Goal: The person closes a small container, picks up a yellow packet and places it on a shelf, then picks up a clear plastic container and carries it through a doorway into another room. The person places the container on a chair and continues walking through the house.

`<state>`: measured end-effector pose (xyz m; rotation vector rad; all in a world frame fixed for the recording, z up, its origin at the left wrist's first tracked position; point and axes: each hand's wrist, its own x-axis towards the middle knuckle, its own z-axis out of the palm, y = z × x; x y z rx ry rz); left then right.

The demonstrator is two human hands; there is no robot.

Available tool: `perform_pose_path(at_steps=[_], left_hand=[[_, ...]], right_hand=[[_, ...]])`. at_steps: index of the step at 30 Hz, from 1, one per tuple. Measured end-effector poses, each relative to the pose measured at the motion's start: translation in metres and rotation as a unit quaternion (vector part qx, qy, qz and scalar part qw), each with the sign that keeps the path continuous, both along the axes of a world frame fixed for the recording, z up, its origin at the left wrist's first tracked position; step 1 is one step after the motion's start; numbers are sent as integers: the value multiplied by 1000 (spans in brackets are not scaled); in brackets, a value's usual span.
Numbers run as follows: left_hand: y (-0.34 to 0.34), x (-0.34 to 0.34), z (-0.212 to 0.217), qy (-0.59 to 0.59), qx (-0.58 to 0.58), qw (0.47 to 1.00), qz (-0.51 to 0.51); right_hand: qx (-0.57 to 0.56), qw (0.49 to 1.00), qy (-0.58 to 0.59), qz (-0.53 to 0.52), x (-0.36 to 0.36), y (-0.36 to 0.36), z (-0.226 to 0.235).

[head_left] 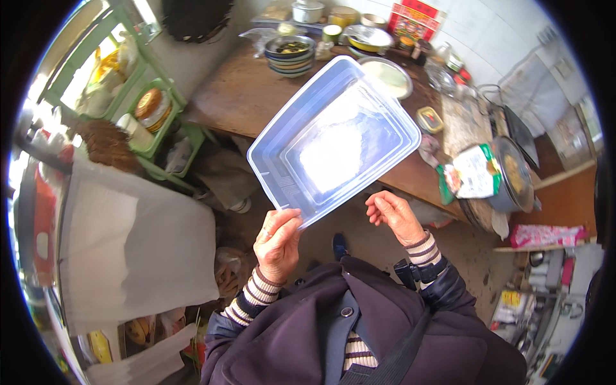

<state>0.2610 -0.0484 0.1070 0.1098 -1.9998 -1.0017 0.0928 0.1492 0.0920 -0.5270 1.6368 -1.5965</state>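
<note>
A clear plastic storage bin [292, 144] is tilted in front of me, its open side facing up toward me and bright glare on its bottom. My left hand [278, 242] grips the bin's near corner, thumb over the rim. Close to the bin's near right edge, apart from it, is my right hand [398, 217]. Its fingers are loosely bent and hold nothing I can see. Nothing shows inside the bin, though the glare hides part of its bottom.
Beyond the bin stands a wooden table [224, 96] with stacked bowls [290, 59], a pale round dish [388, 77], jars and a green-white packet [475, 172]. A green shelf rack [151, 141] is at the left, above a cloth-draped item [138, 237]. Shelves with utensils [545, 289] are at the right.
</note>
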Motion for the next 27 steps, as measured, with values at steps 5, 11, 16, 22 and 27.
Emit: perform_pose_path(at_steps=[5,11,16,22,27], left_hand=[[12,-9,-9,9,-1,996,-93],[43,-23,-8,38,-27,985,-167],[81,-36,-4,53,-73,971,-223],[171,-52,-2,65,-81,949,-299],[270,-58,2,76,-71,930,-353]], right_hand=[[7,997,18,-75,43,45,10],[-35,987,38,-151,75,85,31],[-63,980,103,-160,90,120,38],[-62,969,118,-208,103,204,33],[-64,951,136,-270,110,301,24]])
